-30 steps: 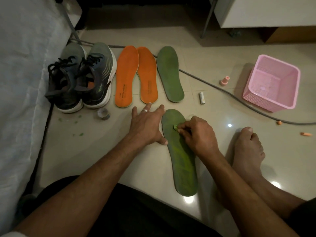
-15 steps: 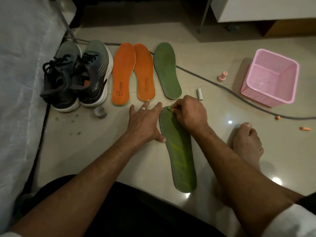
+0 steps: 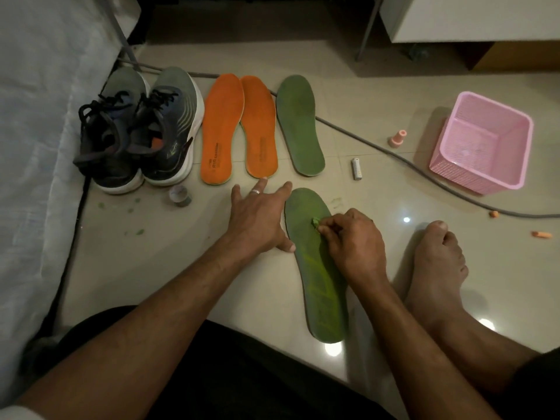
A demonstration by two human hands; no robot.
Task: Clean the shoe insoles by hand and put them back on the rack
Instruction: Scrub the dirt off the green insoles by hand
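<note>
Your left hand [image 3: 257, 221] lies flat at the insole's [image 3: 321, 286] 9 o'clock; your right hand [image 3: 353, 242] pinches a wad [image 3: 315, 221]. The insole looks light and floppy, so pin its toe.

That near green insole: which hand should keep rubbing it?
Right. The right hand already pinches the green wad on the near green insole; the left hand lies flat beside it.

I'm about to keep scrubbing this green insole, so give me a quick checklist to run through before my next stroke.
1. Near insole flat on floor: ok.
2. Left hand steadying it: thumb at its edge, palm on floor: ok.
3. Right hand pinching green wad: ok.
4. Heel half streaked lighter, toe half dull: not ok.
5. Far green insole and orange insoles out of the way: ok.
6. Rack in view: not ok.
</note>
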